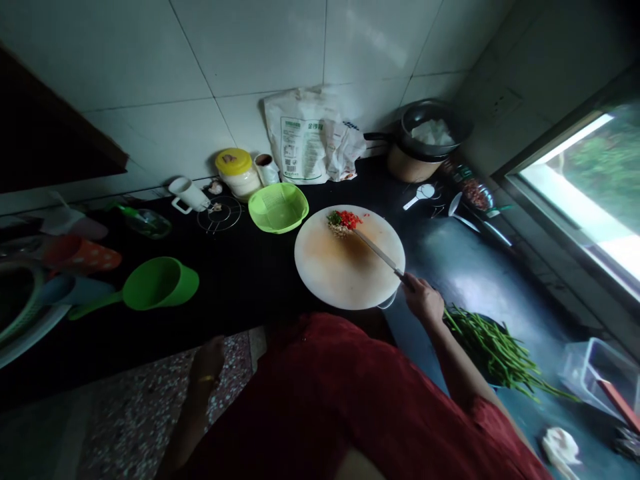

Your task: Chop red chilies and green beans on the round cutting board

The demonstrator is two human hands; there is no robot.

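My right hand (424,299) is closed round the handle of a knife (376,251). Its blade lies across a round pale cutting board (340,280), and the tip reaches a small heap of chopped red, green and pale bits (343,223) at the board's far edge. My left hand (208,363) hangs low beside my red garment, away from the counter, over the speckled floor. It is dark, and its fingers do not show clearly.
A green bowl (278,208) sits left of the board, a green scoop (150,285) further left. Long green stalks (495,350) lie in a dish at my right. A white bag (310,137), a yellow-lidded jar (237,171) and a pot (425,140) stand by the tiled wall.
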